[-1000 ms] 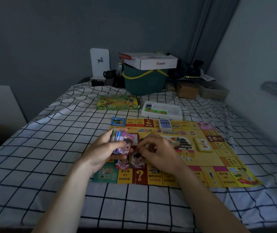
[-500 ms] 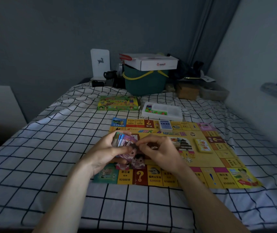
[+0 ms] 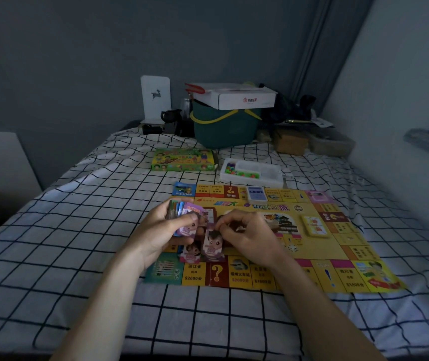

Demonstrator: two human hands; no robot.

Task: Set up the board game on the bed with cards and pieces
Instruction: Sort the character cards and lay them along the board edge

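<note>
Left hand (image 3: pixel 161 235) curled round a fanned stack (image 3: pixel 182 217) of cards, thumb pressed across the top card's cartoon face, held just above the board's (image 3: pixel 338 256) near-left corner. Right hand (image 3: pixel 250 238) alongside, almost touching the left, fingers bent and pinching the top edge of a single card (image 3: pixel 213 243) with a cartoon face, hanging upright between the two hands. Just below it, another card (image 3: pixel 191 252) of the same kind lying flat on the board, partly hidden by the held one.

Board spread flat on the checked bedsheet (image 3: pixel 78 243), yellow, its squares running round the edge. White die (image 3: pixel 292 247) on the board just right of the right wrist. Yellow deck (image 3: pixel 315 225) further right on the board, well clear of both hands. Blue deck (image 3: pixel 255 193) on the far edge of the board, beyond the right hand.

Past the board, green game box (image 3: pixel 182 159) lying flat on the sheet, and a white tray (image 3: pixel 253 171) of small coloured pieces beside it on the right. Behind those, at the head of the bed, a green bucket (image 3: pixel 224 126) with a white carton (image 3: pixel 234 96) resting on top.
</note>
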